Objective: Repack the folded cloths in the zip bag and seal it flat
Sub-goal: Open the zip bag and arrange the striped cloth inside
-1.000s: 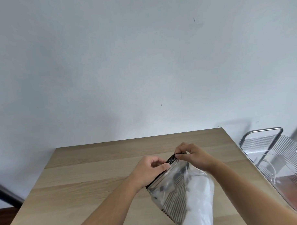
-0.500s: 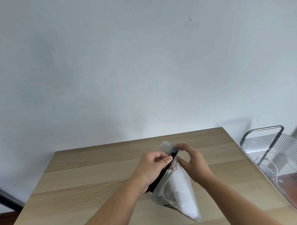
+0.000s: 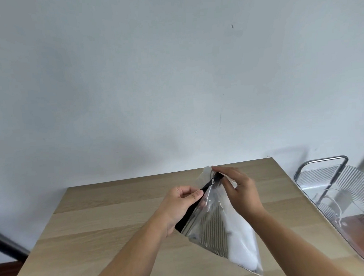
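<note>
Head view (1 camera), facing forward-down

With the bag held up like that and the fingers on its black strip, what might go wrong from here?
1. The zip bag is tilted up off the table, bulging around the cloths, so air may get trapped and it may not seal flat.
2. The left hand pinches the black zip strip midway while the right hand works its far end; the strip could close unevenly, leaving a gap.

Plain domestic-looking room, pale wood surface against a bare white wall, clear ribbed chair with chrome frame at three o'clock
</note>
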Demonstrator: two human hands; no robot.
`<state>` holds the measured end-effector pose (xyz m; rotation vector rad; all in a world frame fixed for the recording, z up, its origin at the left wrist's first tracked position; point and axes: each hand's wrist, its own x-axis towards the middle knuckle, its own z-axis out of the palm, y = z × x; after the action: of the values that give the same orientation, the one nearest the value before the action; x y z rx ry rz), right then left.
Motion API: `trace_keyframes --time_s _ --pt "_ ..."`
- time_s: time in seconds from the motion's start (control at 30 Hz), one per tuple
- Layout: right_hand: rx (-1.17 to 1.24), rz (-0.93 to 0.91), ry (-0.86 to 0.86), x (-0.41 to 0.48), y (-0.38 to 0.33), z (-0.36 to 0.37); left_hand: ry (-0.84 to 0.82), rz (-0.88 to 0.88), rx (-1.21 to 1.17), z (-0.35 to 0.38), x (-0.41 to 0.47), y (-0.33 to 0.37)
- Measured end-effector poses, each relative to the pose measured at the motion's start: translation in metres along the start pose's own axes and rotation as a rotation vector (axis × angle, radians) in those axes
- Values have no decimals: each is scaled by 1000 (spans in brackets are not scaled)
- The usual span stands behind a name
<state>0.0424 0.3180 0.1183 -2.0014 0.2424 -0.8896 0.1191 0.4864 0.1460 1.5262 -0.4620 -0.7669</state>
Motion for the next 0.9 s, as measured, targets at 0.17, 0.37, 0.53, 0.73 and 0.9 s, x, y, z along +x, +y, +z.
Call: trace_keyframes --time_s 0.17,0.37,0.53,0.73,0.9 --pt "-108 -87 -159 10 0 -16 39 4 170 -9 3 -11" --pt "-77 224 -518 27 4 -37 20 -2 327 -17 5 -22" --pt "73 335 -657 34 -2 -43 -14 27 405 -18 7 -24" --pt "76 316 -709 31 -6 -29 -45 49 316 -5 7 -16" --pt "129 300 -596 24 -3 -23 86 164 271 13 9 -11"
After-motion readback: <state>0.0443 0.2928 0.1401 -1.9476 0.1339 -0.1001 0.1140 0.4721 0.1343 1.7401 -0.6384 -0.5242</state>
